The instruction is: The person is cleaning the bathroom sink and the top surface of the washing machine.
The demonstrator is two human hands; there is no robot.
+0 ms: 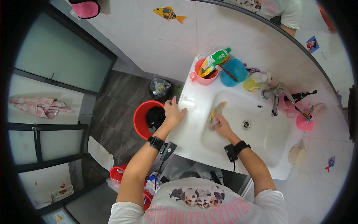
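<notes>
My right hand (223,127) is closed on a multicoloured cloth (216,112), pressing it against the left inner wall of the white sink (197,140). Motion blurs the cloth a little. At the counter's left edge, my left hand (173,113) has its fingers spread and holds nothing. Just beyond that edge, on the floor below, stands a red bucket (140,118) with something dark inside. A chrome faucet (275,93) rises at the sink's far right, and the metal drain (246,124) shows in the basin.
Along the back stand a pink cup (203,79) with a green-and-yellow tube, a blue cup (235,72) and a yellow bottle (251,86). Pink holders (305,123) with brushes sit at the right. A black bin (160,89) is on the floor; a mirror (294,41) curves above.
</notes>
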